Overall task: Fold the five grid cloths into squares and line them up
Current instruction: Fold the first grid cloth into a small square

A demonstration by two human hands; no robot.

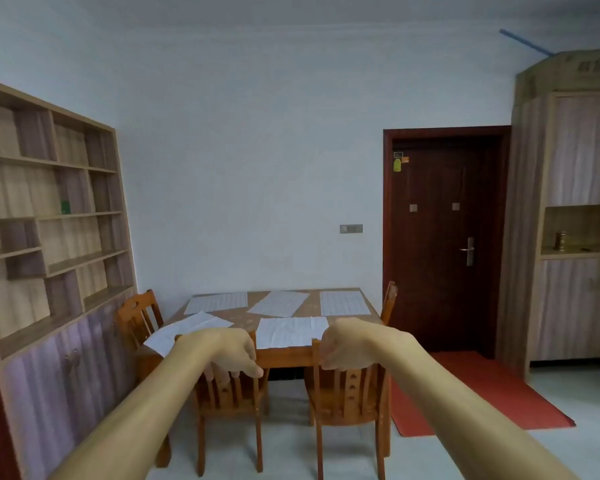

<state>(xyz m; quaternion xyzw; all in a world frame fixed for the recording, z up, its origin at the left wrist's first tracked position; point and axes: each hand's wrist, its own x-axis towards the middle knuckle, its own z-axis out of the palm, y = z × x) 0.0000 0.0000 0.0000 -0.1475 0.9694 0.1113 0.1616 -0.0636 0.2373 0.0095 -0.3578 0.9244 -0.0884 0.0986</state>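
Observation:
Several white grid cloths lie spread flat on a wooden table (291, 357) some way ahead of me. One cloth is at the back left (217, 302), one skewed at the back middle (278, 302), one at the back right (343, 302). Another hangs over the front left corner (184, 332), and one lies at the front middle (291, 330). Both my arms reach forward in the air, short of the table. My left hand (232, 351) and my right hand (347, 344) droop with loosely curled fingers and hold nothing.
Two wooden chairs (229, 396) (347, 396) stand tucked at the table's near side, with one chair (137, 313) at its left end and another (390, 303) at its right end. A shelf unit (49, 220) lines the left wall. A red mat (482, 393) lies before a dark door (444, 244).

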